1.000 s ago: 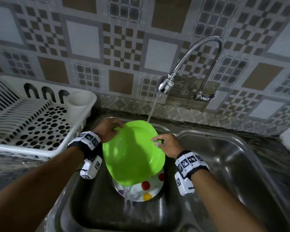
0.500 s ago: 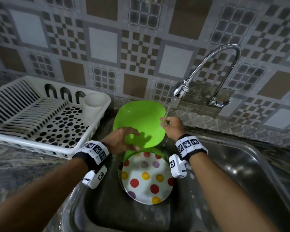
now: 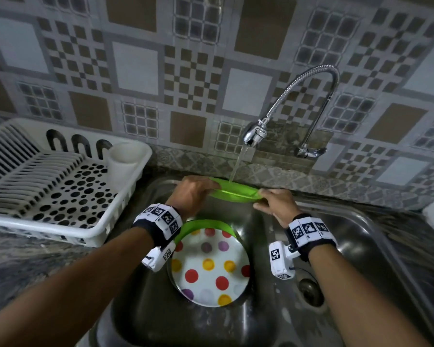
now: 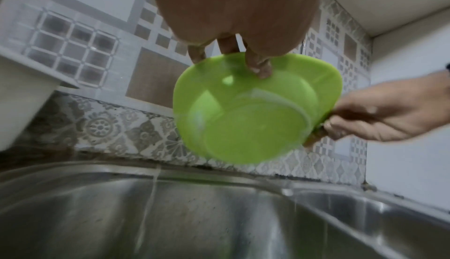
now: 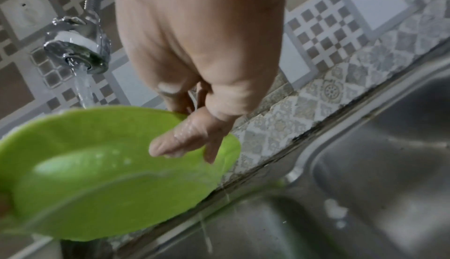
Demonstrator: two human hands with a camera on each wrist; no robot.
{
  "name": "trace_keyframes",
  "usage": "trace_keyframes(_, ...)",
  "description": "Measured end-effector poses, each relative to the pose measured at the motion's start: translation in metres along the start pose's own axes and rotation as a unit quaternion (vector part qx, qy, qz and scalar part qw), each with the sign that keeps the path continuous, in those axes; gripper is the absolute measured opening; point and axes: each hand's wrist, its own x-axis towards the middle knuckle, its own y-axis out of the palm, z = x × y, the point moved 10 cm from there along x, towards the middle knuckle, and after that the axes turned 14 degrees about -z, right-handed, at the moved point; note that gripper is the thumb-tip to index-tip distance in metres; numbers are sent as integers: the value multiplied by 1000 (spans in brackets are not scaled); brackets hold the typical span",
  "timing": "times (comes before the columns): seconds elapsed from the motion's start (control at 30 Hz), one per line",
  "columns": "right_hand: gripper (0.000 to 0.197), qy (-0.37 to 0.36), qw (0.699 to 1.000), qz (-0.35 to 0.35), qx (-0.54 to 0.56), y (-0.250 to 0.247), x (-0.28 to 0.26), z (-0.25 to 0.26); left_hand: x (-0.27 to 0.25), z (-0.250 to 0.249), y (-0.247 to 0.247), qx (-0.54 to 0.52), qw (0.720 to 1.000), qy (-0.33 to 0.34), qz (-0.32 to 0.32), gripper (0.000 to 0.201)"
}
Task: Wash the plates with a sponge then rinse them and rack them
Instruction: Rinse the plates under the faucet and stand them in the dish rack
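Observation:
I hold a bright green plate [image 3: 232,194] nearly level under the running tap [image 3: 254,132], high over the back of the sink [image 3: 361,246]. My left hand [image 3: 194,194] grips its left rim and my right hand [image 3: 273,202] pinches its right rim. From the left wrist view the green plate [image 4: 250,113] shows its underside, held at the rim by my left hand [image 4: 243,62] and my right hand [image 4: 370,122]. In the right wrist view water streams onto the green plate [image 5: 109,176] beside my right hand [image 5: 190,138]. A white plate with coloured dots [image 3: 211,266] lies in the basin on another green plate [image 3: 203,222].
A white plastic dish rack [image 3: 48,191] with an attached cutlery cup [image 3: 124,159] stands on the counter to the left. The drain [image 3: 311,291] is at the basin's right side. A tiled wall rises close behind the sink.
The green plate went from upright facing me to tipped back against the wall, then turned nearly flat under the stream. Both hands moved up and back with it, uncovering the dotted plate.

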Motion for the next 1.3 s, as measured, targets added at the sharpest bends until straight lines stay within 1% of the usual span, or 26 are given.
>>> trace_keyframes(0.03,19,10,1000,-4,-1,-8,-1,-1,6,5,6,-4,999,-36,7,26)
trace_keyframes(0.07,24,10,1000,-7,-24,-16,-2,-2,13,10,13,-5,997,-72,18,26)
trace_keyframes(0.13,38,-7,997,-4,-78,-27,-2,-6,25,19,29,-32,989,-137,49,25)
trace_keyframes(0.17,41,-22,995,-4,-96,-32,-1,-7,32,19,37,-57,983,-160,64,26)
trace_keyframes(0.2,40,-36,994,-6,-108,-36,1,-8,37,18,42,-78,979,-173,74,26)
trace_keyframes(0.27,36,-78,987,-13,-137,-48,6,-10,49,13,52,-83,977,-176,91,26)
trace_keyframes(0.33,34,-146,971,-23,-190,-57,8,-7,54,14,60,-80,975,-179,107,23)
trace_keyframes(0.4,28,-211,953,-23,-214,-61,5,1,52,22,65,-125,965,-202,113,26)
trace_keyframes(0.47,26,-240,948,-2,-207,-57,0,5,44,38,64,-169,949,-249,97,29)
trace_keyframes(0.53,17,-237,950,34,-199,-44,-6,6,34,57,56,-190,933,-296,75,33)
trace_keyframes(0.6,8,-225,956,75,-170,-25,-9,5,26,74,45,-195,927,-316,53,34)
trace_keyframes(0.7,18,-218,964,102,-115,2,-14,14,13,103,25,-192,916,-353,13,35)
trace_keyframes(0.77,26,-231,962,108,-100,19,-21,27,6,116,10,-195,904,-380,-29,34)
trace_keyframes(0.83,34,-256,954,122,-99,36,-30,42,1,129,-8,-168,900,-396,-76,30)
trace_keyframes(0.9,41,-284,944,127,-113,51,-38,55,-4,140,-21,-168,890,-411,-106,28)
trace_keyframes(0.97,40,-301,937,119,-130,61,-38,61,-7,144,-27,-144,894,-416,-84,30)
trace_keyframes(1.03,36,-295,940,104,-134,64,-37,64,-13,142,-29,-112,900,-417,-60,32)
trace_keyframes(1.1,30,-294,944,85,-126,65,-37,68,-17,133,-31,-99,907,-406,-54,31)
trace_keyframes(1.17,24,-282,950,72,-116,61,-37,69,-23,122,-24,-107,912,-395,-37,30)
trace_keyframes(1.3,24,-238,967,40,-80,46,-27,62,-41,106,0,-139,914,-380,12,28)
